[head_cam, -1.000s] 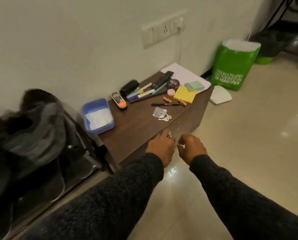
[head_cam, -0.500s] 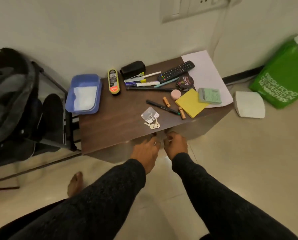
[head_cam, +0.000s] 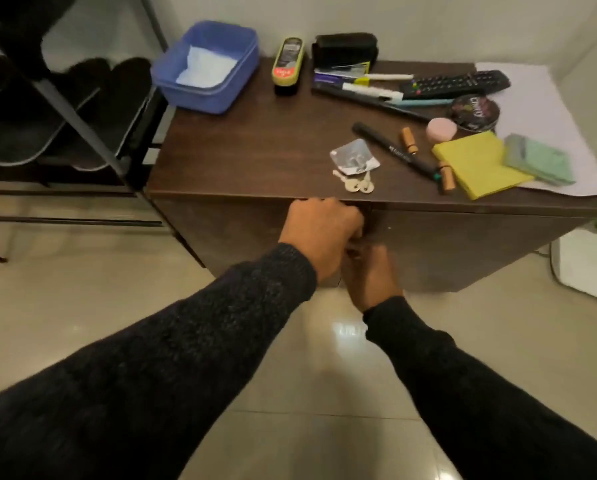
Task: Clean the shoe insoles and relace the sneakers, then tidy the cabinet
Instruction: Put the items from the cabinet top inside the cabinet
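Hands at the cabinet (head_cam: 446, 244) front, just under its top's near edge, where the two doors meet. Left hand (head_cam: 319, 225) curled at the seam's top, apparently gripping a door edge; right hand (head_cam: 368, 275) directly below, fingers hidden, grip impossible to tell. Doors shut, seam vertical, both hands equally near.

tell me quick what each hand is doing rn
Left hand: fingers curled at the cabinet door's top edge; grip hidden.
Right hand: at the door front, fingers hidden, cannot tell.
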`<state>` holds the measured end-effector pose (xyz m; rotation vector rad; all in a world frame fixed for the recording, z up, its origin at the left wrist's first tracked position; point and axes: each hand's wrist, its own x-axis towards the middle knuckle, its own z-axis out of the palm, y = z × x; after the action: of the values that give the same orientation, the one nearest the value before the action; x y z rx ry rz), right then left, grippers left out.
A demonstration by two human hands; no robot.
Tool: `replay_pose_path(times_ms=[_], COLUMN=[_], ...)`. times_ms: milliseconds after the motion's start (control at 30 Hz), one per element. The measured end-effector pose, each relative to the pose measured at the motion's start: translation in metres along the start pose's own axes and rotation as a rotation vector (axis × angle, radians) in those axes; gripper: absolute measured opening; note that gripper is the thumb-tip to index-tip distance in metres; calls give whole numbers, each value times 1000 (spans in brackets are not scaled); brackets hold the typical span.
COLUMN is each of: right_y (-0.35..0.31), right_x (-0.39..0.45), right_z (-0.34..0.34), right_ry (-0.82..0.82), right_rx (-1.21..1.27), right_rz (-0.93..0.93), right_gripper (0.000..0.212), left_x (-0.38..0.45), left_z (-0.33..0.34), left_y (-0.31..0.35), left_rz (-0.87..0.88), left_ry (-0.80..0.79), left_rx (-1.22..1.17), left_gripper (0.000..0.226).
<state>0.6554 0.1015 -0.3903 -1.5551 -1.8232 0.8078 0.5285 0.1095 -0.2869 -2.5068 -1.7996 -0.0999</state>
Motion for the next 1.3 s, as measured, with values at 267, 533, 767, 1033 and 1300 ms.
replay_pose_path(times_ms=[267, 533, 767, 1033, 1300], right_y=[-7, -28, -26, -35, -39], right_x=[-3, -55, -82, -125, -151], right_z=[-3, 2, 12, 8, 0], right_ry=[89, 70, 92, -60, 36], right_rx=[-342, -252, -353, -204, -67], right_rz=[-48, 43, -162, -204, -238], right_gripper=[10, 19, 22, 35, 22], left_x=[-25, -73, -95, -121, -177], left_z=[27, 28, 14, 7, -5], left_y=[8, 50, 51, 61, 58], left_rz=[52, -123, -186, -172, -177], left_ry=[346, 440, 391, 369, 375], left_rx=[-92, -222, -313, -238, -251], left_gripper=[39, 28, 35, 27, 16])
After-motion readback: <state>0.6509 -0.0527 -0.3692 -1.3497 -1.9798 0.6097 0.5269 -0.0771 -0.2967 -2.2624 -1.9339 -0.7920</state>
